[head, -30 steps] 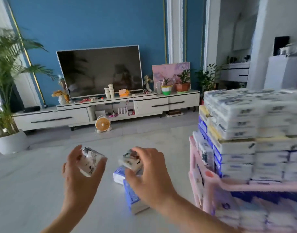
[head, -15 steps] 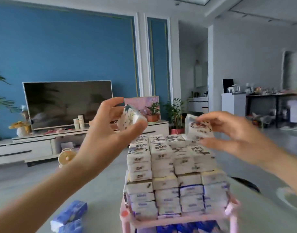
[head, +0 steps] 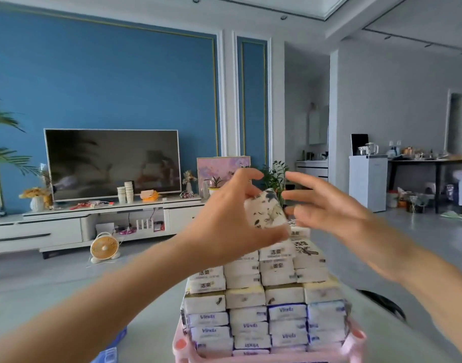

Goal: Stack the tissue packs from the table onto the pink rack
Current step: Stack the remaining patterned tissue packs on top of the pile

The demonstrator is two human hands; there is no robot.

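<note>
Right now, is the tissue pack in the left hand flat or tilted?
Tilted. The left hand grips the tissue pack corner-up above the stack; whether it touches the top row, I cannot tell.

Left hand holds one tissue pack directly above the stack of packs. Right hand is just right of that pack, fingers spread; contact cannot be told.

The stack sits in the rack, below both hands. Loose packs lie under the left forearm, left of the rack.

Beyond the left hand, a fan stands on the floor before the TV cabinet. The TV is on the cabinet, with cups in front of it. A picture and a potted plant are behind the hands.

Far behind and right of the right hand stands a tall cabinet, with a table to its right.
</note>
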